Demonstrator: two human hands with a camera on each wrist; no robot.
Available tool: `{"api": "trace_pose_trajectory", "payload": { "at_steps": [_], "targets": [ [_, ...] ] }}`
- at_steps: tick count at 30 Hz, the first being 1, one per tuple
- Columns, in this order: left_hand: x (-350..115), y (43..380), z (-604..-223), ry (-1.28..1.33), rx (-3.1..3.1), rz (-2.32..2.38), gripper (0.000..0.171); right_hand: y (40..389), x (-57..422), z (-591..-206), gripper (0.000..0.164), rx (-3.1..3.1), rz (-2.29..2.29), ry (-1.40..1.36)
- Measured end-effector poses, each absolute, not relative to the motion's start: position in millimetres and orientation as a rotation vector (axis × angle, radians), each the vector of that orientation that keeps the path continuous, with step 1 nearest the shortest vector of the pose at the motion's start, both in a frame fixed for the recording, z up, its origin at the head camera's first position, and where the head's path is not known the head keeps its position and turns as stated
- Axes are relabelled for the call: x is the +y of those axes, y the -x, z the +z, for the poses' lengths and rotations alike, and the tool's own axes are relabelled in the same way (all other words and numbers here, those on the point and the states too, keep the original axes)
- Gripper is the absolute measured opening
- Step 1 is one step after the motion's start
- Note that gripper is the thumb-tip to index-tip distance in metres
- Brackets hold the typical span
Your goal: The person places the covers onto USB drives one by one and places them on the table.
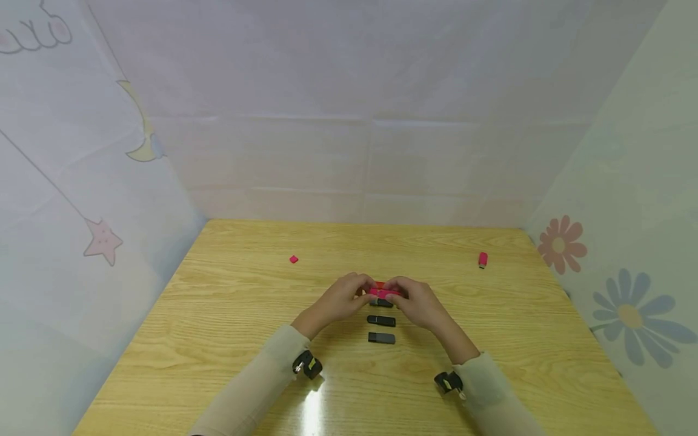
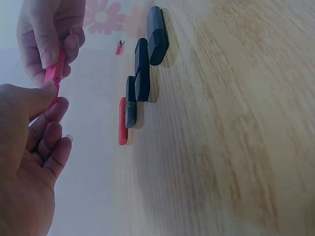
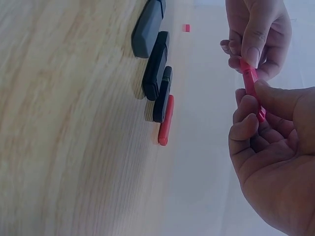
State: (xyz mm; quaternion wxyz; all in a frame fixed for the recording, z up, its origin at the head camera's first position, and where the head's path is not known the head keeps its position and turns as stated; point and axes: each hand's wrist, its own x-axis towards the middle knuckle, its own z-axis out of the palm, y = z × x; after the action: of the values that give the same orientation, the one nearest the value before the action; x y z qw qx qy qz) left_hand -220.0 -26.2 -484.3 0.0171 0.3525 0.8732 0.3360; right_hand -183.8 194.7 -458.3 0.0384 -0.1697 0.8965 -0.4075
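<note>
My left hand (image 1: 346, 298) and right hand (image 1: 418, 303) pinch the two ends of a pink USB stick (image 1: 384, 293), held above the table between thumbs and fingers. Part of it is covered by the fingertips. Below the hands lies a row of USB sticks: a red one (image 2: 123, 120) farthest off, a slim dark one (image 2: 130, 101), a black one (image 1: 381, 321), and a dark grey one with a black end (image 1: 382, 338) closest to me. In the head view the hands partly cover the red and slim dark sticks.
Toward the back right of the wooden table (image 1: 245, 339) lies a pink USB stick (image 1: 483, 260) with its metal plug showing. A small pink cap (image 1: 294, 259) sits at the back left. Cloth-covered walls (image 1: 360, 169) stand behind the table and along both sides.
</note>
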Motion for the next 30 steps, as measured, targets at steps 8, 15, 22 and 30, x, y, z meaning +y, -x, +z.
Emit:
{"api": "trace_pose_trajectory", "payload": {
  "at_steps": [8, 15, 22, 30],
  "targets": [
    [-25, 218, -484, -1.09, 2.701, 1.062, 0.016, 184, 194, -460, 0.014, 2.75, -1.253, 0.535],
    [-25, 217, -482, -1.079, 2.705, 1.069, 0.016, 183, 190, -460, 0.014, 2.767, -1.266, 0.52],
    [-25, 212, -475, -1.071, 2.71, 1.097, 0.016, 182, 184, -459, 0.014, 2.771, -1.316, 0.492],
    [-24, 209, -471, -1.058, 2.711, 1.096, 0.016, 183, 180, -459, 0.014, 2.746, -1.332, 0.493]
  ]
}}
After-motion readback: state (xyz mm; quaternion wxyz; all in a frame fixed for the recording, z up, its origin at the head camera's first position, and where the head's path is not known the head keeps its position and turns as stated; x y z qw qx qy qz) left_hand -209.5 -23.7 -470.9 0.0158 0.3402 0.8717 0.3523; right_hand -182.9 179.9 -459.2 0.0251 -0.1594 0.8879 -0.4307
